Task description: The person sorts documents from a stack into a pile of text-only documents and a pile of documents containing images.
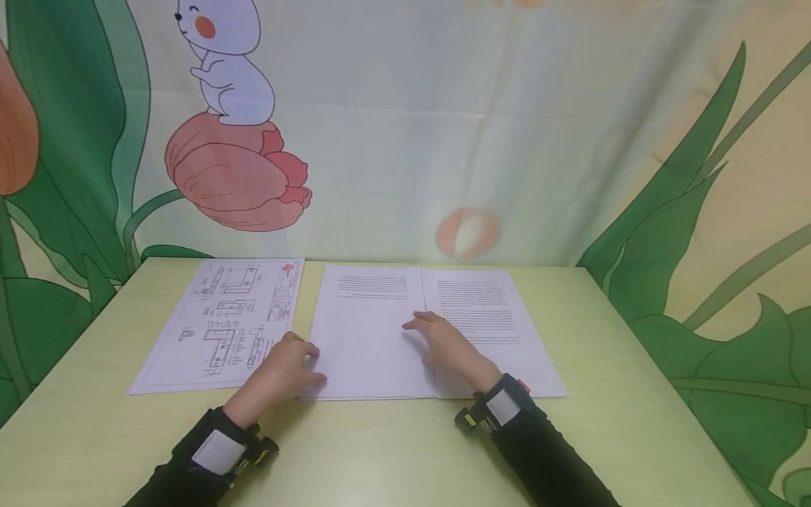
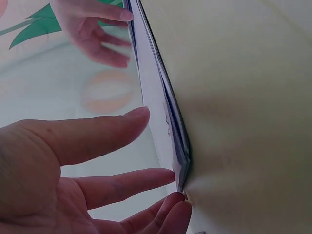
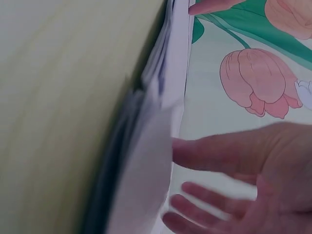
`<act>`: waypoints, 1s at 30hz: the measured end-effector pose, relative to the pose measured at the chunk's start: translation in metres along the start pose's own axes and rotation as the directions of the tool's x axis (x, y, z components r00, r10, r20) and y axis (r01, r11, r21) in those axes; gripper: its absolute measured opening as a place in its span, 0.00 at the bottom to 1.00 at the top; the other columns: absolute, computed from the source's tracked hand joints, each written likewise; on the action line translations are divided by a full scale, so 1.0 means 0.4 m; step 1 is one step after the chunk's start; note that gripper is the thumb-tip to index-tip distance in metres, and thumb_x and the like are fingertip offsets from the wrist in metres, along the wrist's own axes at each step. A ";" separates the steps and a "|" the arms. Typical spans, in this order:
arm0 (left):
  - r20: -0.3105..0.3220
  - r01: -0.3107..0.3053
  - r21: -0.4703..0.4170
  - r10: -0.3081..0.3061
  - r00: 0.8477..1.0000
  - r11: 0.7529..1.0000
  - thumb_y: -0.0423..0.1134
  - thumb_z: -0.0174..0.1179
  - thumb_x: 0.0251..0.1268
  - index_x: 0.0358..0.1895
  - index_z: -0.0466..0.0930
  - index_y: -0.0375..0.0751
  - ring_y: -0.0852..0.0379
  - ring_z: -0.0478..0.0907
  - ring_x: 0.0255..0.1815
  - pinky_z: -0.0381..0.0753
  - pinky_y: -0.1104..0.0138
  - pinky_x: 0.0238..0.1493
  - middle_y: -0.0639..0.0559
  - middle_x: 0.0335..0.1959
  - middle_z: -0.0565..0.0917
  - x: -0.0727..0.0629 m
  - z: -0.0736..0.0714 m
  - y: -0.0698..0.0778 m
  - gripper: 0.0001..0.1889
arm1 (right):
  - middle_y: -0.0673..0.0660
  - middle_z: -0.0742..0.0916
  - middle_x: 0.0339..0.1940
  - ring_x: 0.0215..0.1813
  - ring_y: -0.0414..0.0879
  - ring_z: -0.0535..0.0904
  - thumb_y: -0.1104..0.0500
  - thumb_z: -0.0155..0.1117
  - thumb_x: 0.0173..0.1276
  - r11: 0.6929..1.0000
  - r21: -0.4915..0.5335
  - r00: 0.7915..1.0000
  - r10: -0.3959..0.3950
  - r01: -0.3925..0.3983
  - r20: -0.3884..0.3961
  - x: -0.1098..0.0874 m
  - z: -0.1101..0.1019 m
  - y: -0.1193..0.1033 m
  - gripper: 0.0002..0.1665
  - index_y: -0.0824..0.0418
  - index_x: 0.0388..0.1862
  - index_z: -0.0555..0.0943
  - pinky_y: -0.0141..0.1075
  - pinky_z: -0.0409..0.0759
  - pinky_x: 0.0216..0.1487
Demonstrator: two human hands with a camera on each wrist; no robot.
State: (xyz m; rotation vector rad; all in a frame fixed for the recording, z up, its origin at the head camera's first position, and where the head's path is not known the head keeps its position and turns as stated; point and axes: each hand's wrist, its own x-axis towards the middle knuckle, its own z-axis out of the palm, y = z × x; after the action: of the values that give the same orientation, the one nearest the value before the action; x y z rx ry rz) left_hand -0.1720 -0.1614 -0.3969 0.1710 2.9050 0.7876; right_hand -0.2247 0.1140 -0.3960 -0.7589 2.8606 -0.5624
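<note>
An open booklet of white printed sheets lies in the middle of the table, with a seam between its two pages. At its left edge is my left hand, thumb and fingers spread; in the left wrist view the fingertips reach the corner of the layered sheets. My right hand is over the right page by the seam, its fingers extended toward the left. In the right wrist view its thumb lies against the paper, with the other fingers loosely bent and apart.
To the left lies a sheet with technical drawings, partly behind my left hand. The pale wooden table meets a curtain printed with flowers and a white animal at its back edge.
</note>
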 end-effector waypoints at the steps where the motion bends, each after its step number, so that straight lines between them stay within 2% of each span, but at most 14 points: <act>1: -0.001 -0.003 0.008 0.003 1.000 1.000 0.39 0.72 0.46 0.48 0.81 0.28 0.48 0.72 0.41 0.72 0.63 0.38 0.36 0.46 0.75 0.001 0.001 -0.001 0.24 | 0.64 0.73 0.66 0.69 0.57 0.68 0.75 0.67 0.51 0.998 -0.012 0.997 -0.060 0.061 0.041 -0.001 0.001 -0.003 0.35 0.60 0.60 0.75 0.46 0.65 0.68; 4: 0.013 -0.002 0.023 0.002 1.000 1.000 0.41 0.70 0.50 0.49 0.81 0.30 0.47 0.71 0.42 0.72 0.61 0.38 0.37 0.46 0.76 0.003 -0.008 -0.003 0.24 | 0.60 0.69 0.71 0.74 0.54 0.60 0.77 0.60 0.55 0.988 0.017 0.976 -0.154 0.154 0.156 -0.007 0.001 -0.011 0.34 0.59 0.62 0.74 0.46 0.57 0.72; 7: -0.011 0.015 0.057 -0.015 1.000 0.998 0.44 0.65 0.56 0.54 0.78 0.31 0.40 0.71 0.46 0.73 0.55 0.42 0.33 0.49 0.75 0.006 -0.038 -0.018 0.25 | 0.57 0.69 0.71 0.74 0.50 0.60 0.77 0.57 0.58 0.987 0.044 0.964 -0.163 0.157 0.210 -0.012 0.002 -0.015 0.34 0.58 0.63 0.74 0.43 0.56 0.72; 9: -0.068 0.046 0.086 -0.040 0.997 0.995 0.44 0.63 0.59 0.57 0.74 0.31 0.34 0.69 0.50 0.72 0.49 0.45 0.29 0.51 0.73 0.005 -0.072 -0.039 0.26 | 0.56 0.69 0.71 0.74 0.49 0.60 0.77 0.56 0.58 0.988 0.043 0.965 -0.156 0.151 0.213 -0.013 0.002 -0.016 0.34 0.57 0.63 0.74 0.43 0.56 0.72; 11: -0.157 0.087 0.118 -0.068 0.985 0.989 0.44 0.61 0.60 0.59 0.71 0.28 0.29 0.66 0.52 0.70 0.43 0.47 0.24 0.53 0.70 0.004 -0.111 -0.071 0.28 | 0.55 0.69 0.71 0.74 0.48 0.59 0.77 0.56 0.58 0.989 0.033 0.965 -0.151 0.147 0.216 -0.012 0.001 -0.015 0.34 0.56 0.64 0.74 0.42 0.56 0.72; 13: -0.245 0.140 0.138 -0.103 0.964 0.980 0.43 0.61 0.61 0.59 0.69 0.24 0.25 0.63 0.52 0.69 0.40 0.45 0.21 0.53 0.67 0.000 -0.150 -0.109 0.29 | 0.55 0.69 0.71 0.74 0.49 0.60 0.77 0.55 0.59 0.988 0.028 0.964 -0.156 0.154 0.214 -0.012 0.000 -0.015 0.34 0.56 0.63 0.74 0.42 0.56 0.72; 16: -0.304 0.228 0.133 -0.179 0.936 0.965 0.43 0.60 0.61 0.56 0.67 0.18 0.24 0.60 0.47 0.67 0.40 0.40 0.18 0.48 0.65 -0.008 -0.200 -0.175 0.30 | 0.57 0.69 0.71 0.74 0.50 0.59 0.76 0.55 0.59 0.986 0.031 0.962 -0.167 0.164 0.216 -0.011 -0.003 -0.014 0.33 0.57 0.63 0.74 0.44 0.55 0.72; 18: -0.291 0.282 0.117 -0.238 0.927 0.952 0.43 0.60 0.59 0.54 0.65 0.16 0.25 0.59 0.44 0.66 0.42 0.36 0.19 0.44 0.64 -0.013 -0.225 -0.222 0.31 | 0.57 0.68 0.71 0.74 0.51 0.59 0.74 0.58 0.61 0.985 0.035 0.960 -0.175 0.172 0.219 -0.012 -0.004 -0.014 0.31 0.58 0.64 0.74 0.45 0.55 0.72; 23: -0.178 0.372 0.099 -0.352 0.919 0.923 0.45 0.68 0.51 0.48 0.66 0.14 0.29 0.59 0.39 0.63 0.46 0.36 0.23 0.35 0.65 -0.022 -0.260 -0.319 0.35 | 0.59 0.67 0.72 0.75 0.53 0.58 0.63 0.64 0.63 0.984 0.055 0.957 -0.180 0.171 0.230 -0.016 -0.002 -0.014 0.29 0.58 0.65 0.73 0.46 0.55 0.72; 27: -0.091 0.437 0.116 -0.429 0.899 0.892 0.50 0.71 0.46 0.44 0.67 0.13 0.29 0.59 0.40 0.63 0.45 0.39 0.25 0.33 0.66 -0.029 -0.266 -0.362 0.38 | 0.59 0.66 0.72 0.75 0.53 0.57 0.60 0.67 0.61 0.984 0.065 0.956 -0.178 0.167 0.234 -0.017 -0.001 -0.017 0.32 0.58 0.65 0.72 0.46 0.55 0.72; 30: -0.053 0.474 0.118 -0.471 0.880 0.872 0.52 0.71 0.45 0.44 0.67 0.13 0.26 0.58 0.42 0.66 0.42 0.40 0.22 0.34 0.63 -0.034 -0.265 -0.380 0.40 | 0.59 0.66 0.73 0.75 0.53 0.57 0.58 0.69 0.59 0.984 0.069 0.955 -0.175 0.163 0.240 -0.017 0.001 -0.020 0.34 0.58 0.65 0.72 0.45 0.55 0.73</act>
State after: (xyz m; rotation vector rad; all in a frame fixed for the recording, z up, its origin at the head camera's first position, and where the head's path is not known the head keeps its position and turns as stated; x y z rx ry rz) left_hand -0.1860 -0.3462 -0.3822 -0.5260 2.8252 0.5170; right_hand -0.2150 0.1106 -0.3932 -0.9971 2.5628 -0.5159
